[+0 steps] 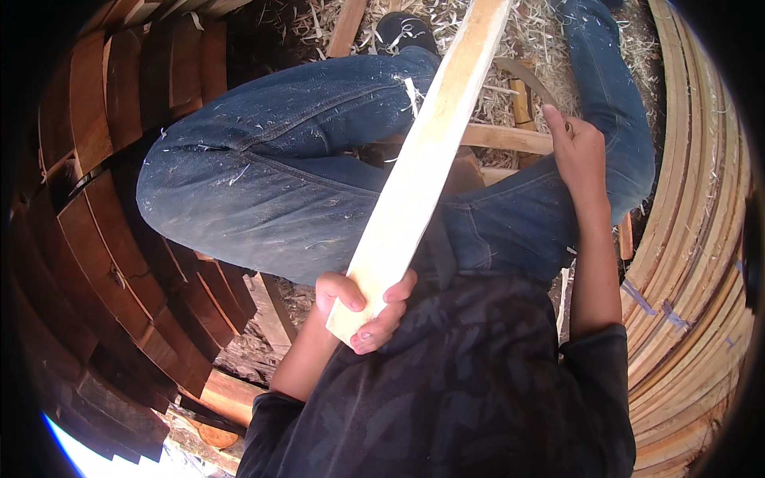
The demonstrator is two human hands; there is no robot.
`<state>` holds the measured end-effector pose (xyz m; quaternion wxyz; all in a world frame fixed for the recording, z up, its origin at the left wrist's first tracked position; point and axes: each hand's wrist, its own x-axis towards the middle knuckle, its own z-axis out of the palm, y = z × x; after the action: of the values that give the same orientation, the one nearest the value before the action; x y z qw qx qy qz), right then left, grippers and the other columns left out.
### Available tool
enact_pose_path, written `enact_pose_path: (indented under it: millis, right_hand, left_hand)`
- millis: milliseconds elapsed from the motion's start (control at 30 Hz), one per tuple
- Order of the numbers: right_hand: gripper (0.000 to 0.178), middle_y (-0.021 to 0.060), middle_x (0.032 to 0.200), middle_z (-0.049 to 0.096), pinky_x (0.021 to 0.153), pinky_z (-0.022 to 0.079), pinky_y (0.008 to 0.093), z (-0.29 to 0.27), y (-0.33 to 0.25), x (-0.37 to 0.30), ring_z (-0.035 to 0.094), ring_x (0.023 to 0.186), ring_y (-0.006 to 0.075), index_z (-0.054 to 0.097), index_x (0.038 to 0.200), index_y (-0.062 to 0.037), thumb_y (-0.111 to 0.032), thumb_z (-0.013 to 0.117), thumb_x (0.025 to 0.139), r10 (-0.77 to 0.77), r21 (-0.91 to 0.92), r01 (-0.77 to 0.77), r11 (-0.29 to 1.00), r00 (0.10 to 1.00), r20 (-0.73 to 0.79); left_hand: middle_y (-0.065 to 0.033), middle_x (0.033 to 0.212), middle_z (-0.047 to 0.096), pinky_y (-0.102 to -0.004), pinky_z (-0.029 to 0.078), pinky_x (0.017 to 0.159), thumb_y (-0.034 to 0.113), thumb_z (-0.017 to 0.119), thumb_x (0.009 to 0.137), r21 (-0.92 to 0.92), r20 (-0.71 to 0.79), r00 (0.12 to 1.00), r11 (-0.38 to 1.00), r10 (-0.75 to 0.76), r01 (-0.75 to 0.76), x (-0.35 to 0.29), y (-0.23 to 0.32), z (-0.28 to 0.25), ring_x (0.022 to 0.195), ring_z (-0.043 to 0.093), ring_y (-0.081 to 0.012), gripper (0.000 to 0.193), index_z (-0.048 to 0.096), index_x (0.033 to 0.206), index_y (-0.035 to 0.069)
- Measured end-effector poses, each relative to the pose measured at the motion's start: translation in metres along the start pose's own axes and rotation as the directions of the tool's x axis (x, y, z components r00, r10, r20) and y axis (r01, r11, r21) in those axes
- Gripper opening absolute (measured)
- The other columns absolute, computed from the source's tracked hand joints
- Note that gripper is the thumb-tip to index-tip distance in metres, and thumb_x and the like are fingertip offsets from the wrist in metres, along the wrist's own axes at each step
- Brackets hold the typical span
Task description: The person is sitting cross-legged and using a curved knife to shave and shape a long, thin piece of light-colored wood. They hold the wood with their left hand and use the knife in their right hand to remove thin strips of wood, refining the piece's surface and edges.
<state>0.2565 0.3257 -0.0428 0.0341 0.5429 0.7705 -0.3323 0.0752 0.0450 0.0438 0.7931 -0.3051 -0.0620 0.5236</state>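
Observation:
A long pale wooden stave (422,175) slants up and away from my chest between my legs. My left hand (368,309) is closed around its near end, thumb on the face and fingers wrapped over the other edge. To the right of the stave, my right hand (579,151) is closed on a tool with a thin curved metal blade (530,76), like a curved knife. Its handle is mostly hidden in my fist. The blade arcs up and left toward the stave's edge; I cannot tell whether they touch.
Curly wood shavings (526,32) cover the ground past my legs. A wooden crosspiece (506,138) lies behind the stave. Stacked reddish-brown boards (103,231) rise on the left. Long pale strips (677,263) are stacked on the right. My jeans-clad legs (255,183) are folded around the work.

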Motion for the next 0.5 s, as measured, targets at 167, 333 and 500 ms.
enact_pose_path:
  millis: [167,333,500]
  right_hand:
    - [0.058,0.014,0.05,0.052,0.049,0.045,0.0406,-0.004,-0.044,-0.056,0.057,0.05,0.0331,0.056,0.059,-0.002,-0.056,0.067,0.078,-0.42,0.076,0.413,0.907,0.886,0.196]
    - [0.057,0.0147,0.051,0.048,0.047,0.04,0.0389,0.015,-0.04,-0.048,0.052,0.048,0.0327,0.054,0.063,-0.0002,-0.054,0.068,0.078,-0.458,0.113,0.446,0.888,0.881,0.116]
    - [0.068,0.0157,0.048,0.052,0.048,0.045,0.0421,0.024,-0.019,-0.005,0.056,0.049,0.0338,0.057,0.059,-0.0004,-0.066,0.06,0.078,-0.167,0.085,0.158,0.984,0.979,0.116]
  left_hand:
    - [-0.022,0.061,0.052,-0.0369,0.046,0.043,0.006,0.053,0.069,-0.044,0.009,1.0,0.999,-0.002,0.002,0.007,0.002,0.0,0.045,0.052,-0.0286,0.03,0.037,0.092,-0.002]
    - [-0.0215,0.062,0.051,-0.0372,0.045,0.045,0.006,0.052,0.07,-0.103,0.051,0.999,0.995,0.011,-0.006,0.003,0.002,-0.003,0.048,0.053,-0.0288,0.029,0.036,0.093,-0.001]
    - [-0.021,0.062,0.052,-0.0379,0.046,0.046,0.007,0.053,0.072,-0.095,0.067,0.998,0.995,-0.002,0.009,0.005,0.004,-0.005,0.05,0.053,-0.0291,0.028,0.035,0.093,0.0]
